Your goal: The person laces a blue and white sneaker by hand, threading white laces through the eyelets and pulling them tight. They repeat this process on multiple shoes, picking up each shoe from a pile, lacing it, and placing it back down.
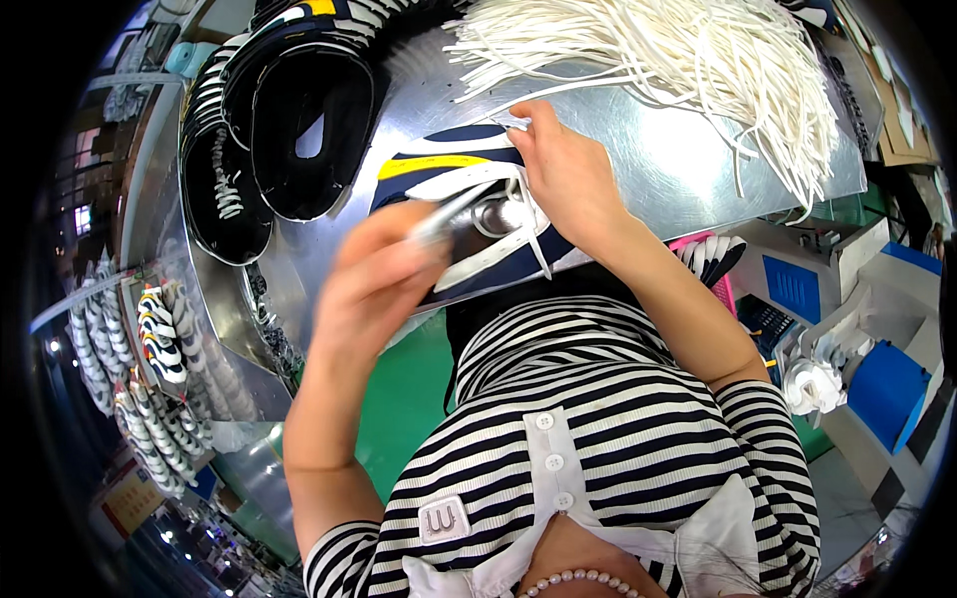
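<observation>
A navy shoe upper (446,141) with white stripes and a yellow band lies on the metal table in front of me. A white shoelace (539,249) crosses its opening near the right end. My left hand (384,269), smeared by motion, pinches a white strand of lace over the near left part of the upper. My right hand (570,179) rests at the upper's right end, thumb and forefinger closed at its far edge, where a bit of white shows; the exact grip is partly hidden. Inside the opening a round shiny metal piece (492,216) is visible.
Loose white laces (668,70) form a large pile at the back right of the metal table (419,90). Dark shoe uppers (312,130) are stacked at the left. Beyond the right edge stand a pink basket (725,292), cartons and a blue bin (889,394). Uppers hang on racks at far left.
</observation>
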`<state>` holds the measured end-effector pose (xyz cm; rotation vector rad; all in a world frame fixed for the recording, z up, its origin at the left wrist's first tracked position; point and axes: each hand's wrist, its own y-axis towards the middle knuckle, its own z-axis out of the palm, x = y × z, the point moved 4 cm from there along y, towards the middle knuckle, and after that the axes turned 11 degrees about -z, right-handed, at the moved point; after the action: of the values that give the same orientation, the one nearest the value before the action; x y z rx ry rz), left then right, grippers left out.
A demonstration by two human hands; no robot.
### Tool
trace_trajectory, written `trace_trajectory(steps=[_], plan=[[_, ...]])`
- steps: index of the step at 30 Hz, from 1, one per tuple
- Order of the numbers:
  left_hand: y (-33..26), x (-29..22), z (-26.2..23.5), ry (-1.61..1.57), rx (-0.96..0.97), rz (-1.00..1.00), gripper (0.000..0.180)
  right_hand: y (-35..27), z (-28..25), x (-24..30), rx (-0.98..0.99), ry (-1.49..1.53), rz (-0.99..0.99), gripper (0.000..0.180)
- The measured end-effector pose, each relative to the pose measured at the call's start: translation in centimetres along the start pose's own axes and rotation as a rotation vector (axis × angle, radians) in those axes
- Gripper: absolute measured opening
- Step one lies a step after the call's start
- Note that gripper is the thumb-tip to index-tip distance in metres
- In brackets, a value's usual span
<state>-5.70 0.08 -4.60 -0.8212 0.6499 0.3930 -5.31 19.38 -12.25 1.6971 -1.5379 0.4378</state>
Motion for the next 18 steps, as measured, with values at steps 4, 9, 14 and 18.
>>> trace_trajectory(steps=[4, 9, 14, 18], plan=[[-13.1, -8.4, 0.3, -0.53, 0.352, 0.773, 0.022, 0.1, 0.0, 0.4, -0.008, -0.061, -0.012, 0.023], [-5.9, -0.7, 1.4, 0.813, -0.47, 0.631, 0.017, 0.4, -0.3, -0.4, -0.053, 0.028, -0.001, 0.023], [-0.3, 4.8, 3.2, 1.498, -0.649, 0.826, 0.02, -0.9, -2.2, 0.1, -0.071, 0.519, 0.086, 0.023], [0.5, 5.3, 2.0, 1.383, -0.715, 0.767, 0.021, -4.1, -4.0, 2.3, -0.009, 0.534, 0.01, 0.023]])
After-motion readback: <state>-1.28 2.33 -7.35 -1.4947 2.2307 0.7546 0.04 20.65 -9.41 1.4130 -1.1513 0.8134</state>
